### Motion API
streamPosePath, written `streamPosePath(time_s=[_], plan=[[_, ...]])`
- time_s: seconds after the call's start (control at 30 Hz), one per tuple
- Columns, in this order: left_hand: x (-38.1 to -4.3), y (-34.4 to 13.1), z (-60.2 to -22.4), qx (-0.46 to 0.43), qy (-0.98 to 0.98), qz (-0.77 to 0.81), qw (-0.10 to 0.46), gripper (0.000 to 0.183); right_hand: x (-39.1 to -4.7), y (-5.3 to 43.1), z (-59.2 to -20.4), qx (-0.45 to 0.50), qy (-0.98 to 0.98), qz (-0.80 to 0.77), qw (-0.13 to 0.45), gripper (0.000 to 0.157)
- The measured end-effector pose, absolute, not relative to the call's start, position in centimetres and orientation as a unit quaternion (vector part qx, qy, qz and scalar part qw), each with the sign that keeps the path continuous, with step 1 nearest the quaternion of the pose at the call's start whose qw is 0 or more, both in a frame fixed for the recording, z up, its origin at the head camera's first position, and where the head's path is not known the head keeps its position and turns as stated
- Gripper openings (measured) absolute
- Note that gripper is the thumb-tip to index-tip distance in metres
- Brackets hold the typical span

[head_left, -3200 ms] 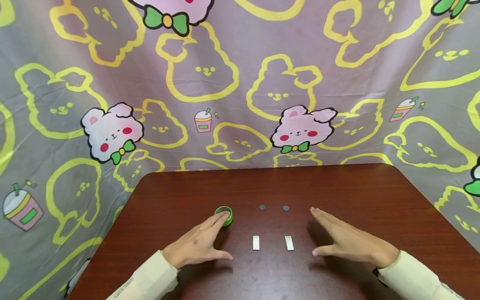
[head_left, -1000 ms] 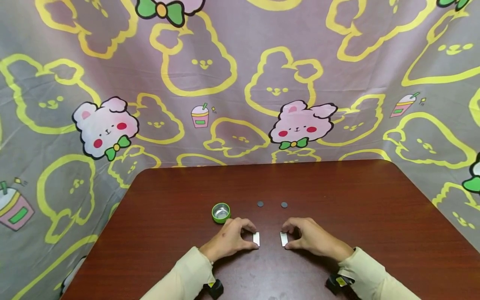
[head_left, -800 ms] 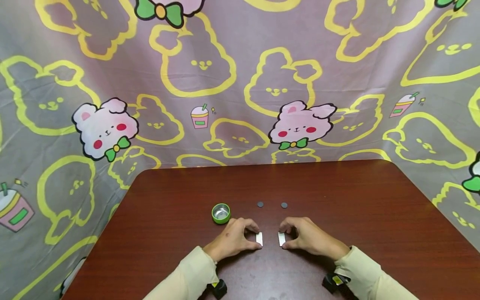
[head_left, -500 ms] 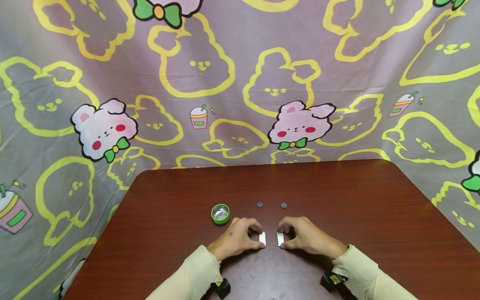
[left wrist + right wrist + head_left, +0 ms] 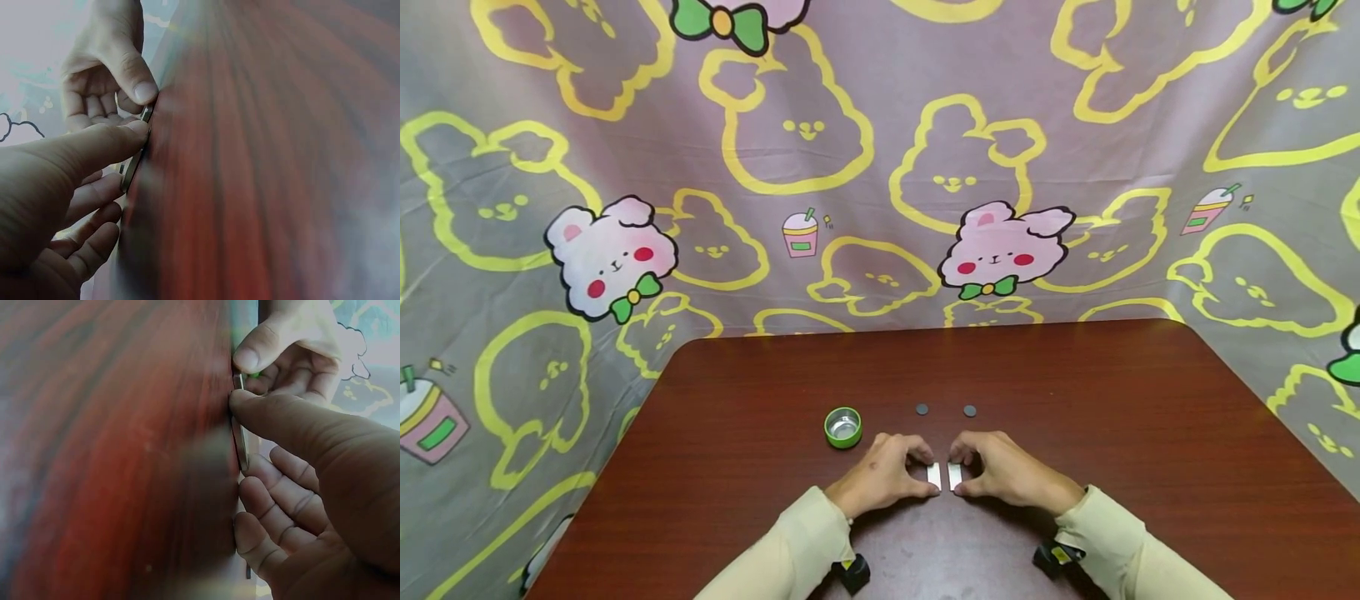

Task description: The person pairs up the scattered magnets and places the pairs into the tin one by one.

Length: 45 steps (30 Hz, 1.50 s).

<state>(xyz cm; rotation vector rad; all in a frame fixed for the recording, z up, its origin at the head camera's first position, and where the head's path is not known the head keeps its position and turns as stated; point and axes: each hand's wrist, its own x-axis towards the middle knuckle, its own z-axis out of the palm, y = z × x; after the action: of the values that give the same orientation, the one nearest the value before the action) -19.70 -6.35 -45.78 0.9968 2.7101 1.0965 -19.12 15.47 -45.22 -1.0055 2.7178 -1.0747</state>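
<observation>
Two thin, silvery-white rectangular strips lie flat on the table, side by side with a narrow gap between them. My left hand [image 5: 882, 475] pinches the left strip [image 5: 934, 476] by its two short ends, thumb at the near end. In the same way my right hand [image 5: 1006, 471] holds the right strip [image 5: 955, 477], fingers at the far end. The left wrist view shows the thin edge of the left strip [image 5: 132, 170] between thumb and fingers. From the right wrist the right strip [image 5: 241, 447] also appears edge-on, low against the tabletop.
Beyond the hands lie two small dark grey discs, a left disc [image 5: 922, 409] and a right disc [image 5: 970, 411]. A round green tin [image 5: 843, 427] with a silvery inside stands left of them. The brown wooden table [image 5: 1075, 375] meets a patterned curtain [image 5: 880, 167] behind and at both sides.
At first both hands hovered open, apart from the strips. They then took hold of one strip each and slid them inward across the table, narrowing the gap. Discs and tin stayed put.
</observation>
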Motion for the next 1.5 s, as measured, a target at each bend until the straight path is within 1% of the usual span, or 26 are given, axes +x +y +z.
streamPosePath(time_s=[0.17,0.33,0.5,0.67,0.77,0.9,1.1,1.4,1.5], plan=[[-19.6,-6.0,-45.8,0.33,0.875,0.354,0.021,0.03,-19.2,15.0,-45.2,-0.33,0.878,-0.345,0.032,0.031],[-19.6,-6.5,-45.9,0.322,0.876,0.358,0.014,0.037,-19.3,15.1,-45.0,-0.337,0.873,-0.351,0.035,0.037],[-19.7,-7.7,-45.5,0.302,0.874,0.379,0.024,0.042,-19.4,15.7,-44.8,-0.339,0.874,-0.344,0.045,0.041],[-19.7,-8.7,-44.5,0.267,0.862,0.429,0.044,0.044,-19.6,16.1,-44.7,-0.327,0.878,-0.344,0.057,0.04],[-19.5,-9.1,-44.0,0.252,0.856,0.449,0.046,0.045,-19.6,16.2,-44.9,-0.318,0.879,-0.349,0.062,0.04],[-19.6,-9.9,-43.5,0.241,0.859,0.45,0.034,0.045,-19.7,16.3,-45.1,-0.32,0.879,-0.349,0.056,0.041],[-20.1,-12.1,-42.6,0.222,0.87,0.44,-0.001,0.047,-19.7,16.1,-45.2,-0.34,0.877,-0.337,0.043,0.04],[-20.9,-15.3,-42.7,0.162,0.882,0.438,-0.056,0.051,-19.6,15.7,-44.7,-0.35,0.872,-0.338,0.048,0.038],[-21.0,-16.2,-42.9,0.144,0.884,0.44,-0.06,0.053,-19.6,15.6,-44.7,-0.351,0.872,-0.337,0.048,0.038]])
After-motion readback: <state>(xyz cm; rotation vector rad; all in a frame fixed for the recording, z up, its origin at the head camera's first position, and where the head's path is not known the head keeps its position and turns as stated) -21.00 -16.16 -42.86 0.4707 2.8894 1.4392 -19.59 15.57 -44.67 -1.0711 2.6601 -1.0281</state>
